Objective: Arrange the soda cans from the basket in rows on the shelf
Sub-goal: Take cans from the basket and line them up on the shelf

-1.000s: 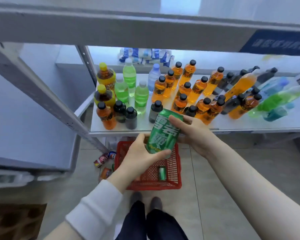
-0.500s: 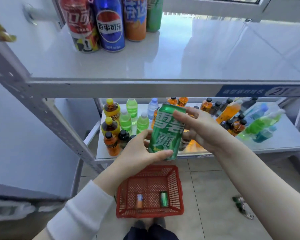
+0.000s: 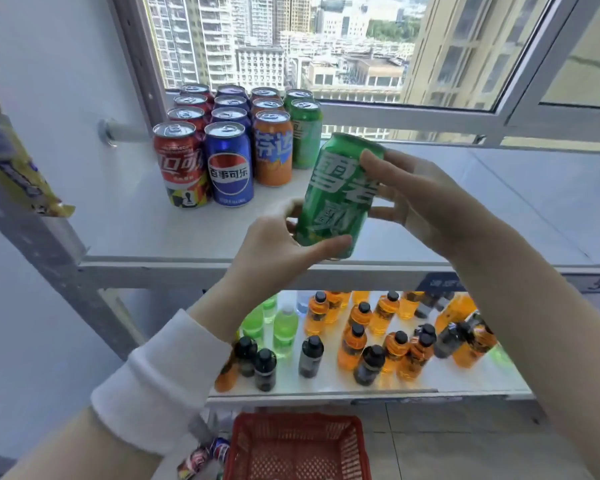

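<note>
A green soda can (image 3: 336, 199) is held tilted above the front edge of the white upper shelf (image 3: 136, 216). My left hand (image 3: 274, 251) grips its lower end, thumb across the base. My right hand (image 3: 420, 199) holds its upper part with fingers curled over the top. On the shelf's back left stand rows of cans: red cans (image 3: 179, 164), blue cans (image 3: 228, 164), orange cans (image 3: 273, 147) and green cans (image 3: 305, 133). The red basket (image 3: 297, 448) sits on the floor below.
A lower shelf (image 3: 430, 382) carries several orange, green and dark bottles. A window frame (image 3: 413, 116) runs behind the upper shelf. A slanted grey shelf post (image 3: 45, 244) is at left, with a yellow packet (image 3: 11, 161) above it. Loose cans (image 3: 205, 459) lie beside the basket.
Both hands have lifted the green can from below shelf level up to the upper shelf's front edge. The view has tilted upward, so the can rows and window now show fully.
</note>
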{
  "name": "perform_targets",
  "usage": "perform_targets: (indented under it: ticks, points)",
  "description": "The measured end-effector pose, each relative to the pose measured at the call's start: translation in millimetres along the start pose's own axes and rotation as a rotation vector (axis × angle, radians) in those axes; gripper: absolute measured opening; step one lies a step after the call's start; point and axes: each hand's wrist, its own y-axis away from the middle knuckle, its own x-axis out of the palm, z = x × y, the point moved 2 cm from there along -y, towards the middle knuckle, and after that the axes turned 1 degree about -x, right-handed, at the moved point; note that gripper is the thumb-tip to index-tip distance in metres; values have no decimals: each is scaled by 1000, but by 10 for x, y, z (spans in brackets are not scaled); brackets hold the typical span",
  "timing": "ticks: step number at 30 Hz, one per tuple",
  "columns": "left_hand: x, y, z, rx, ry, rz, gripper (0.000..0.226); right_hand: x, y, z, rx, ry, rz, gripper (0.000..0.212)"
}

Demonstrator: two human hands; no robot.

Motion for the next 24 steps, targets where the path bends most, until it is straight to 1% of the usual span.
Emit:
perform_targets:
  ticks: [2,4,8,11,14,19,24]
  points:
    - [2,-214,-20,21,-12,-29,53,-56,-156,100,-17,63,12,52]
    - [34,-403,-15,37,-43,-41,56,-113,-301,164,-44,90,-9,55]
    - [128,-716,61,26,-48,-88,59,-258,-616,126,-47,72,-67,51]
    - [207,-912,196,-42,-34,-126,68,-349,-853,-14,-11,52,-88,52]
    - [299,-1089,339,-104,-48,-146,64,-403,-1056,-157,0,43,-84,55]
    - [392,-1314,554,-173,-130,-271,72,-418,-1307,-321,-7,22,-59,54]
    - [426,-1400,663,-256,-162,-339,66,-380,-1473,-442,-4,38,-29,56]
